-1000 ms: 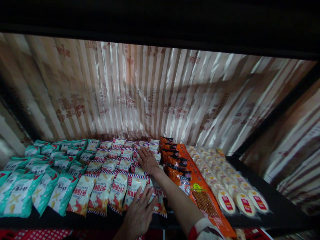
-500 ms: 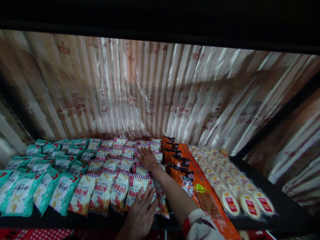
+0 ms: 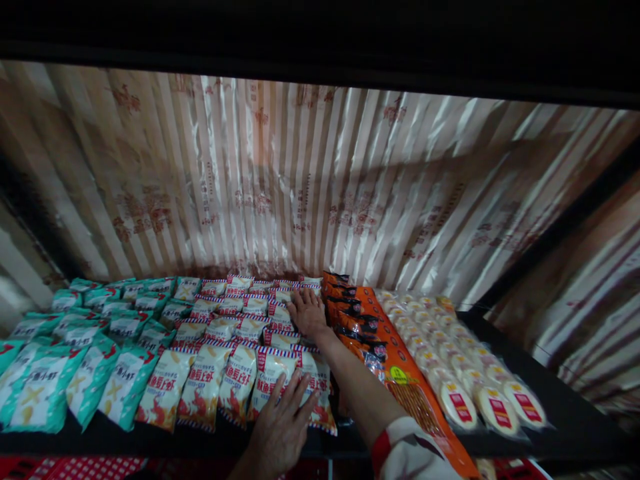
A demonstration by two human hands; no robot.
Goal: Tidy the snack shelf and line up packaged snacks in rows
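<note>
Rows of white snack bags point(image 3: 203, 385) with red lettering and striped edges stand on a black shelf. My left hand point(image 3: 284, 420) rests with spread fingers against the front bags, near the shelf's front edge. Farther back, my right hand point(image 3: 307, 313) lies palm down with fingers apart on the bags at the right end of their rows. It touches the bag tops and hides part of them. Neither hand has a bag in its grasp. Just right of my right hand stand small orange-and-black packets point(image 3: 350, 310).
Teal snack bags point(image 3: 43, 390) fill the left side. Right of the orange packets lie a long orange pack of sticks point(image 3: 410, 400) and rows of round wrapped cakes point(image 3: 459, 405). Striped foil sheeting point(image 3: 280, 180) covers the back. Red baskets point(image 3: 90, 469) show below the black shelf point(image 3: 565, 400).
My right hand has shifted to the right across the back bags, toward the orange packets. My left hand has stayed nearly in place at the front bags.
</note>
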